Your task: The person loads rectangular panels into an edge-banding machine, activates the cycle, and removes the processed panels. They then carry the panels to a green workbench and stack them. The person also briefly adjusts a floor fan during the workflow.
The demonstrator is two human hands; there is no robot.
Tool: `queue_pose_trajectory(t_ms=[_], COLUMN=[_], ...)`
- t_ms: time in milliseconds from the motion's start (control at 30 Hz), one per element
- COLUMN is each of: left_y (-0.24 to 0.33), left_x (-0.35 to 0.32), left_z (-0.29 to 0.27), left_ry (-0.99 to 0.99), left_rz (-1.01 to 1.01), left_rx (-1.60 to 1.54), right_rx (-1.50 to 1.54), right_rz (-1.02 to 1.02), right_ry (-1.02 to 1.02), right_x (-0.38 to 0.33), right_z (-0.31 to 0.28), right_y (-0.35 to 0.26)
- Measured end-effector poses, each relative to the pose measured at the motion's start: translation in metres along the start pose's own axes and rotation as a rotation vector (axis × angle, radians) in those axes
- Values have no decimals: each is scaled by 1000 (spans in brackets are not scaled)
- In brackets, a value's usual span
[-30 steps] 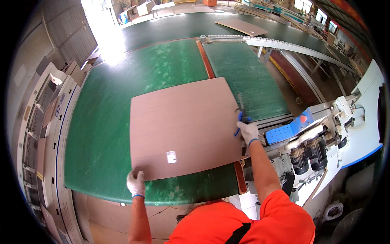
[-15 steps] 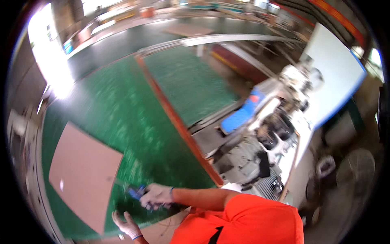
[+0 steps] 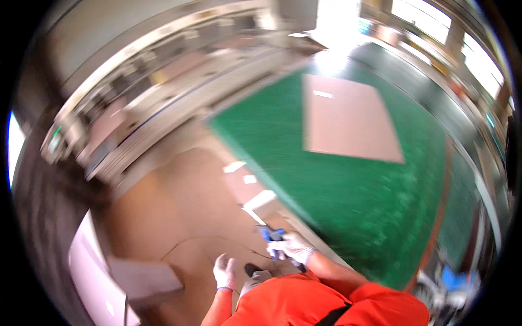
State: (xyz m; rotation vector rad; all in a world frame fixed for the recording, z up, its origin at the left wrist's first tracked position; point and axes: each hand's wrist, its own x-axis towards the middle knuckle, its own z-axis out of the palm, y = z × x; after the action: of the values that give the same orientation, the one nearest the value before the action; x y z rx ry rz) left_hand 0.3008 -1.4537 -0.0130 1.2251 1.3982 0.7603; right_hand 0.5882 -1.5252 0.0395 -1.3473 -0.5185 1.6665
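Observation:
My right hand (image 3: 296,249), in a white glove, grips a blue and black pistol-grip tool (image 3: 270,234) near the front edge of the green table. A thin pale nozzle seems to point from it toward the far left; motion blurs its exact kind. Over the brown floor, my left hand (image 3: 224,273), also gloved, hangs with its fingers apart and nothing in it. A flat pinkish-brown board (image 3: 350,122) lies on the green table (image 3: 348,187), away from both hands, with a small white label on it.
A thin cord (image 3: 201,238) loops over the brown floor (image 3: 157,217). Left of the table runs a long machine (image 3: 163,103). Pale panels (image 3: 95,266) stand at the lower left. White-marked brown pieces (image 3: 242,182) sit below the table's edge. Blue-topped equipment (image 3: 454,280) is at the lower right.
My view has swung left, so the board and table now appear farther right. The tool in my right hand has come off the table to its edge; my left hand stays free.

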Motion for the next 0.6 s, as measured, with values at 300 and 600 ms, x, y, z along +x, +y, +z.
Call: queue_pose_trajectory(t_ms=[300,600], left_y=[-66,-14], left_x=[83,311], left_z=[-197,-263], left_ry=[438,453], left_rz=[-88,-127], left_rx=[-102,-278], right_rx=[-249,-946], right_rz=[20,-373], right_ry=[-147,38], right_x=[163,423], right_z=[147,252], right_y=[-74,-164])
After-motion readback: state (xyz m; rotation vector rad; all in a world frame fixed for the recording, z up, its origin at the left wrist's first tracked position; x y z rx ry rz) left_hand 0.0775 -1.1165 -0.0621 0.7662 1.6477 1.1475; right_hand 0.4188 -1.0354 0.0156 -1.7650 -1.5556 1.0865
